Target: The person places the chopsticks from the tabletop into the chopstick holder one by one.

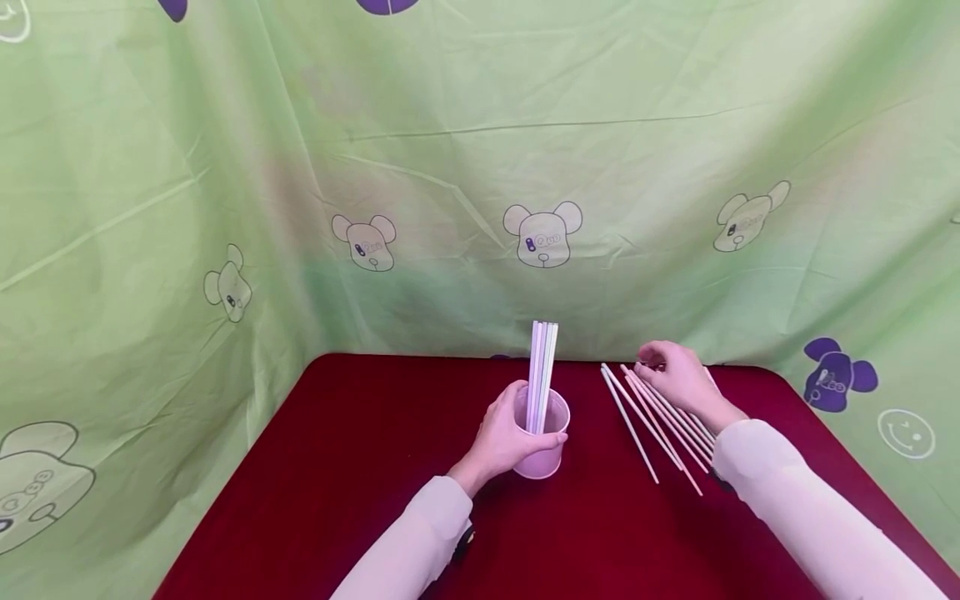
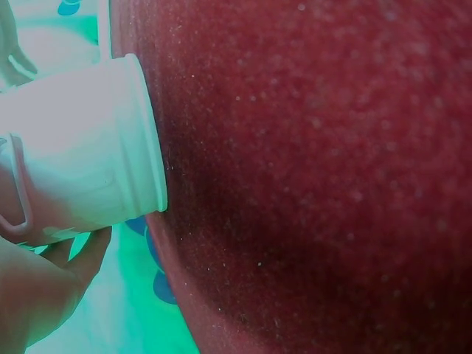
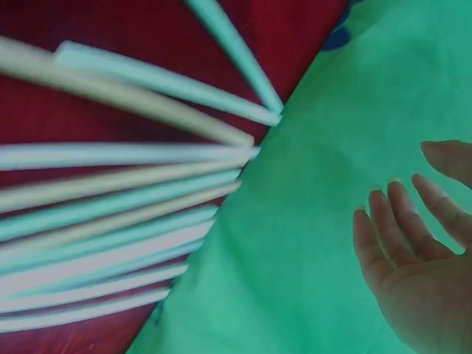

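Observation:
My left hand grips a small pink cup from its left side, thumb across the near side. In the left wrist view the cup shows a ridged bottom rim and a loop on its wall. A bundle of thin pale sticks stands upright in it, lower ends hidden by the wall and thumb. My right hand hovers over the far ends of several loose pastel sticks. In the right wrist view, its fingers are spread and loosely bent, apart from the fanned sticks, holding nothing.
A dark red cloth covers the table. Behind its far edge and along the sides hangs a green curtain printed with bear heads. The loose sticks lie to the right of the cup, pointing roughly away from me, a few crossing.

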### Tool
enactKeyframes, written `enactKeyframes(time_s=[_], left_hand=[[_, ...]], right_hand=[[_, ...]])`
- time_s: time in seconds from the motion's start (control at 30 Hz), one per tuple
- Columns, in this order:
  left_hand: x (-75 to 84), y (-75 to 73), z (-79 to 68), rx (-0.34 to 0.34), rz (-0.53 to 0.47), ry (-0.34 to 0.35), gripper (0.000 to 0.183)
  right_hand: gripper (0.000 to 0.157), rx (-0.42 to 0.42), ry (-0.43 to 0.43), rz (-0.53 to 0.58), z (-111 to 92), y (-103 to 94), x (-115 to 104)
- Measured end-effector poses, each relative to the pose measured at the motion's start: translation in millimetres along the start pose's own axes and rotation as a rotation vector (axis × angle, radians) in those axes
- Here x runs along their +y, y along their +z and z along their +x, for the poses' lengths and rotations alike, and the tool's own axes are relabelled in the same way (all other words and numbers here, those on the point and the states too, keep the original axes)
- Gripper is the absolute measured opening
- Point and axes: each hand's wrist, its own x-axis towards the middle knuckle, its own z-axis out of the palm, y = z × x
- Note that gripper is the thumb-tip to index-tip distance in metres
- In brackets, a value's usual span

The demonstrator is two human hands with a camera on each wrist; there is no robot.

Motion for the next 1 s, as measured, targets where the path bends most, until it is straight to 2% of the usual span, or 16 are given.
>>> enactKeyframes(time_s=[0.17,0.4,0.77,1.0], left_hand=[[-0.2,-1.4,2.0,-0.001,0.012,0.001,0.09],[-2.3,-0.5,1.5,-0.004,0.01,-0.004,0.092],[-1.7,-1.3,0.7,0.001,0.018,0.006,0.092],[0.1,-1.0,-0.7,0.004,0.002,0.015,0.092]], right_hand=[[0.028,-0.005,-0.008,-0.061,-3,-9.5,25],[0.023,0.008,-0.015,-0.151,-9,-16.7,58],[0.023,-0.023,0.078,-0.212,-22,-28.3,95],[0.031,-0.045,0.183,-0.21,-36,-31.4,121]])
